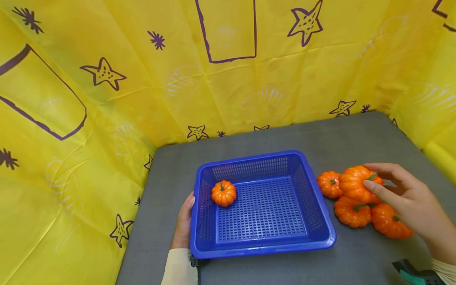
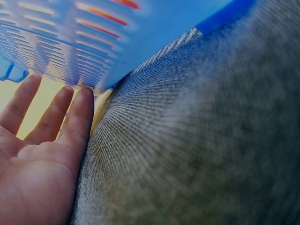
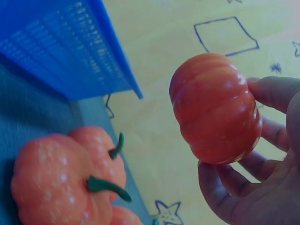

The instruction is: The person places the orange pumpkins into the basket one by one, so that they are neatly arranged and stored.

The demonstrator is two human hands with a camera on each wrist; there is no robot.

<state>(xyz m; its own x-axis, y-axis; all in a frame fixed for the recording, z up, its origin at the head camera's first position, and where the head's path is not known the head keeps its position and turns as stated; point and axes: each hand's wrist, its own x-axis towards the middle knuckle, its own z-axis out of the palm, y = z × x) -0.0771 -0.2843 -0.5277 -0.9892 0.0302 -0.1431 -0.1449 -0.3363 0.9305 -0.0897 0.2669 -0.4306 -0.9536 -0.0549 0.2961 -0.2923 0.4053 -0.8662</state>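
Observation:
My right hand point(image 1: 409, 196) grips a small orange pumpkin point(image 1: 357, 184) with a green stem, thumb on the near side. In the right wrist view the held pumpkin point(image 3: 215, 108) is raised off the table between thumb and fingers. Several similar pumpkins point(image 1: 352, 212) lie close together beneath it, partly hidden. A blue plastic basket point(image 1: 263, 252) with perforated walls stands to their left, holding one small pumpkin point(image 1: 223, 193) near its left wall. My left hand point(image 1: 185, 221) is at the basket's left side; in the left wrist view its fingers point(image 2: 56, 110) extend up against the perforated wall.
Under everything is a dark grey table point(image 1: 306, 138). Yellow cloth point(image 1: 235, 95) printed with purple starfish and shells hangs behind it and on both sides. A dark strap with a green part point(image 1: 411, 277) shows near my right wrist.

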